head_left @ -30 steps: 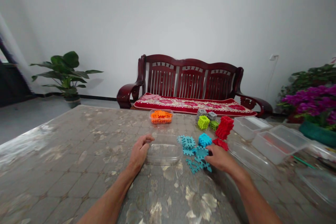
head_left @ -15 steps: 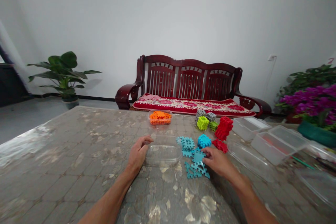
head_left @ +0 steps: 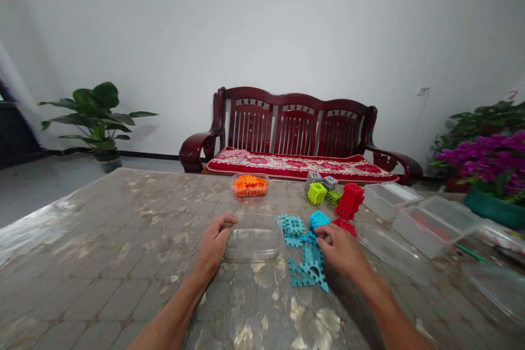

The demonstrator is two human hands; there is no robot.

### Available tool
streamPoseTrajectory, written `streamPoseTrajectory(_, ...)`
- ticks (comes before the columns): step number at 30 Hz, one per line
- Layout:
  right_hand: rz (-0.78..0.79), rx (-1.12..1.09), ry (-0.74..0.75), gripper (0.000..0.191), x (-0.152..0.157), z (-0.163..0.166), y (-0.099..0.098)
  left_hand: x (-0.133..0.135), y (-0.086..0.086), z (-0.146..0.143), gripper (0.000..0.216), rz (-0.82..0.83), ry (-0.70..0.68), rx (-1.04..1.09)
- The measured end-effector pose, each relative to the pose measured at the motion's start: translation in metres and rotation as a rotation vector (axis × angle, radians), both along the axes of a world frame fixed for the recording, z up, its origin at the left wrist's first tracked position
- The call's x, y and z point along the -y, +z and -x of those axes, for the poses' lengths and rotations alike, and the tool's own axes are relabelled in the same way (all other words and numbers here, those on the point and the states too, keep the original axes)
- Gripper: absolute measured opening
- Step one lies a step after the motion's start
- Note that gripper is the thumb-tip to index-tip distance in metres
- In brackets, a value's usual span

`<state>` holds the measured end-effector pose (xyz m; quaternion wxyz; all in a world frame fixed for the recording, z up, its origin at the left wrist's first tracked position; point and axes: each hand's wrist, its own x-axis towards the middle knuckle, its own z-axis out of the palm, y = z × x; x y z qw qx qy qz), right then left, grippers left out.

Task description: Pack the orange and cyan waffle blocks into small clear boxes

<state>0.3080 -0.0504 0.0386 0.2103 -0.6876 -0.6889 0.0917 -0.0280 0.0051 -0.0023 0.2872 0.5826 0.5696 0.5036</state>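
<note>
My left hand (head_left: pixel 214 241) has its fingers curled on the left rim of a clear plastic container (head_left: pixel 253 254), which has nothing inside. To the right of it lie flat blue interlocking tiles (head_left: pixel 313 255) with toothed edges, some overlapping, and a small blue pile (head_left: pixel 293 225). My right hand (head_left: pixel 342 250) is over these tiles, thumb and forefinger closed on a blue tile beside a brighter blue block (head_left: pixel 319 220); the fingers partly cover the tile. Just behind the right hand are red toothed pieces (head_left: pixel 350 201), one stack upright and others lying lower.
A clear container of orange pieces (head_left: pixel 250 186) stands toward the far edge. Lime-green blocks (head_left: pixel 317 193) and grey blocks (head_left: pixel 314 179) sit at the back. On the right are a clear lid (head_left: pixel 391 249), translucent boxes (head_left: pixel 424 229) and a green stick (head_left: pixel 473 254).
My right hand has shifted slightly at the blue tiles. The flat tiles below it have spread and slid a little toward me. My left hand stays at the container.
</note>
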Motion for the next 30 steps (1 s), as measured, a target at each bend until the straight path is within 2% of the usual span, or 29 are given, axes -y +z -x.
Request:
streamPoseTrajectory(3,-0.115,-0.018,-0.018,0.033,-0.001,0.011,0.001,-0.001,-0.002,-0.001,0.032,-0.01,0.005,0.004)
streamPoseTrajectory(6,-0.18,0.042,0.06,0.038,-0.008,0.024,-0.001,-0.001,-0.002,-0.002,0.032,-0.012,0.004,0.01)
streamPoseTrajectory(10,-0.137,0.174,0.22,0.047,-0.02,0.037,0.001,0.0,-0.001,-0.002,0.032,-0.016,-0.012,0.018)
streamPoseTrajectory(13,-0.095,0.209,0.253,0.051,-0.025,0.04,0.005,0.0,-0.001,-0.003,0.032,-0.023,-0.017,0.02)
streamPoseTrajectory(19,-0.052,0.187,0.201,0.059,-0.028,0.039,0.007,-0.001,-0.003,-0.003,0.033,-0.025,-0.014,0.013)
streamPoseTrajectory(26,-0.103,-0.049,0.047,0.061,-0.035,0.032,0.002,-0.001,-0.003,-0.003,0.033,-0.029,-0.016,0.016)
streamPoseTrajectory(30,-0.118,-0.109,0.057,0.059,-0.037,0.031,-0.001,-0.001,-0.003,-0.003,0.032,-0.026,-0.019,0.02)
